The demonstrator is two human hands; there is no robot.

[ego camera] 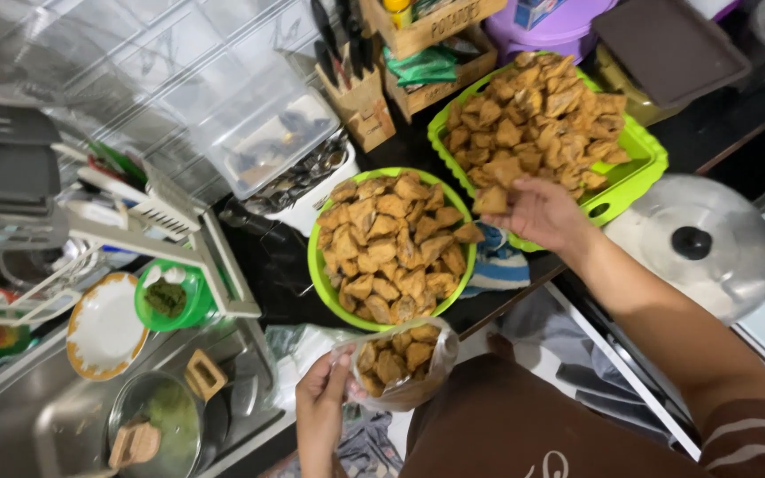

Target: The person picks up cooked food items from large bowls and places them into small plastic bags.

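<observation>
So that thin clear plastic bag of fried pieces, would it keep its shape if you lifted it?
Probably not. The thin clear plastic bag looks soft and crumpled where the left hand grips its rim, so it likely sags. The golden fried triangular pieces inside look dry and airy, so it seems light. They may crush if squeezed.

The left hand holds open a clear plastic bag partly filled with golden-brown fried pieces. The right hand reaches out with one fried piece pinched in its fingers, at the near edge of a green tray heaped with the same snacks. A round green bowl, also full, sits between them on the dark tabletop. A metal pot lid lies to the right, and a sink with dishes to the left.
</observation>
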